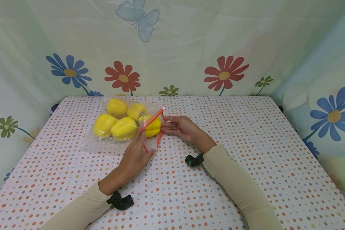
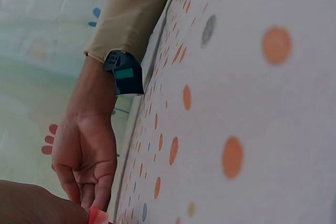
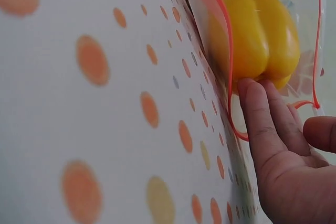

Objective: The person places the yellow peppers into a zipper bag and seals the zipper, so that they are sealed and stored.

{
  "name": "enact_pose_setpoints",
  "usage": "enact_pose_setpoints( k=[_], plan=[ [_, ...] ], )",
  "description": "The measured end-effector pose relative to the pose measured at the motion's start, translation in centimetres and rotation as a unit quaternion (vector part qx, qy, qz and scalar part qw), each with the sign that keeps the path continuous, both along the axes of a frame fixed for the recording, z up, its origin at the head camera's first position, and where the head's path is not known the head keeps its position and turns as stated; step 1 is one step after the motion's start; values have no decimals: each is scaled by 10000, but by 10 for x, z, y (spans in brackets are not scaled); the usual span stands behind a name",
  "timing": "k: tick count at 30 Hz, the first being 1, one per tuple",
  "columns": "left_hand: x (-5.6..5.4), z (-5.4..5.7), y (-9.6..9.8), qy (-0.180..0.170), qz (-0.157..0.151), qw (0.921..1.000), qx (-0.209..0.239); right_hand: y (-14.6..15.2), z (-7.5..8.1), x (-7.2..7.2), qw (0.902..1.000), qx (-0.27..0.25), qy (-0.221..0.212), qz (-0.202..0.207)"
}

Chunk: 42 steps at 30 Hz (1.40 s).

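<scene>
A clear zip bag (image 1: 89, 145) with a red zip edge lies on the table, its mouth open to the right. Several yellow bell peppers (image 1: 124, 128) are inside it. At the mouth sits another yellow bell pepper (image 3: 257, 35), partly behind the clear film. My left hand (image 1: 136, 155) holds the bag by its mouth, fingers at the upper red edge and thumb near the lower corner. With straight fingers, my right hand (image 1: 182, 127) touches the end of the pepper at the mouth. In the left wrist view, the right hand (image 2: 86, 150) reaches toward the red edge.
A white cloth with coloured dots covers the table (image 1: 247, 134). Behind it hangs a curtain (image 1: 172, 57) printed with flowers and a butterfly. Each wrist wears a black camera mount, one on the left (image 1: 120, 201), one on the right (image 1: 194, 160).
</scene>
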<state>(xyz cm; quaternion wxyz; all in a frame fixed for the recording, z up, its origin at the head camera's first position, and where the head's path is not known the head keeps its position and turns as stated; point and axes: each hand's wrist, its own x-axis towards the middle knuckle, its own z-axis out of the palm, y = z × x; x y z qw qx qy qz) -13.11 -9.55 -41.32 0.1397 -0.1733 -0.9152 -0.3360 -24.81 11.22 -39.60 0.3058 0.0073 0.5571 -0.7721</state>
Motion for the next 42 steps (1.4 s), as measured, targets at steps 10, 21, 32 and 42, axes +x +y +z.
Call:
enact_pose_setpoints(
  k=[10,21,32,42],
  plan=[
    [2,3,0,-125,-64,9999,70,-8,-1,0,9999,-137,-53,30],
    [1,2,-1,-145,-104,9993,333,-13,-3,-4,9997,-191,-148,14],
    [1,2,-2,-208,-127,9989,403,-17,-4,-2,9989,-199,73,416],
    [0,3,0,-184,-150,9988,430,-16,-5,0,9983,-287,116,492]
  ],
)
